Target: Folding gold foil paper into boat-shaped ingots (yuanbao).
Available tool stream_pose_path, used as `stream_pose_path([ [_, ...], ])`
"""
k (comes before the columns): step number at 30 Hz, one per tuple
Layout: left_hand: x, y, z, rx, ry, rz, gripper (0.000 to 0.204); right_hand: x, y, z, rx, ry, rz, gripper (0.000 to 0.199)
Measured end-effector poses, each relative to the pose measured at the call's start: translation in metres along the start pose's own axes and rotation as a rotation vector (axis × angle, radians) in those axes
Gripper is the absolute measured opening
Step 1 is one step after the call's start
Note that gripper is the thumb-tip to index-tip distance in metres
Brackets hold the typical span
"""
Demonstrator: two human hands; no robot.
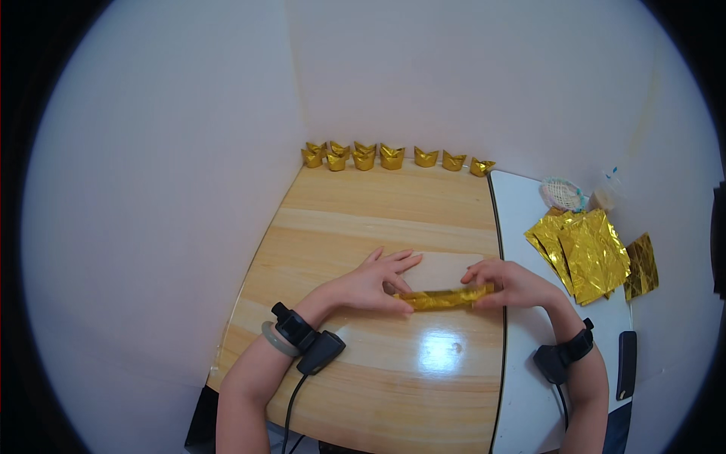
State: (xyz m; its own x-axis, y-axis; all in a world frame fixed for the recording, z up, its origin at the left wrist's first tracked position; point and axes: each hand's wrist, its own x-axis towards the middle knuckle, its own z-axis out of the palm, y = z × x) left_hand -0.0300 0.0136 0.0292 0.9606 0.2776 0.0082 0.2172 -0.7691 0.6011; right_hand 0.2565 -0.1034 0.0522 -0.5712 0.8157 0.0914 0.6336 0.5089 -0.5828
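Note:
A sheet of gold foil paper [444, 300] lies in front of me on the wooden table, its near edge folded into a narrow gold strip. Beyond the strip, the sheet's pale matt side [441, 266] faces up. At the strip's left end, my left hand [376, 283] grips the fold between thumb and index finger, the other fingers stretched over the pale part. My right hand [508, 284] pinches the right end, thumb on the near side and fingers curled on the far side.
Several folded gold foil boat shapes [392, 158] line the table's back edge. Loose gold foil sheets [594, 255] are stacked on the white table [533, 363] at right, near a woven basket [562, 194] and a clear cup [603, 198]. A black flat object [626, 366] lies at the right edge.

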Motion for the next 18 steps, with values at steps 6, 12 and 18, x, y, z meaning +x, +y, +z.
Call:
stream_pose_path([
  [6, 0.009, -0.018, 0.009, -0.381, 0.19, -0.135, 0.027, 0.013, 0.011, 0.018, 0.336, 0.484, 0.44, 0.028],
  [12, 0.017, -0.005, 0.022, -0.816, 0.507, -0.115, 0.042, 0.016, 0.016, 0.025, 0.058, 0.538, 0.599, 0.03],
  [18, 0.014, -0.005, 0.019, -0.12, 0.477, -0.041, 0.045, 0.021, -0.009, 0.028, -0.009, 0.528, 0.602, 0.044],
])
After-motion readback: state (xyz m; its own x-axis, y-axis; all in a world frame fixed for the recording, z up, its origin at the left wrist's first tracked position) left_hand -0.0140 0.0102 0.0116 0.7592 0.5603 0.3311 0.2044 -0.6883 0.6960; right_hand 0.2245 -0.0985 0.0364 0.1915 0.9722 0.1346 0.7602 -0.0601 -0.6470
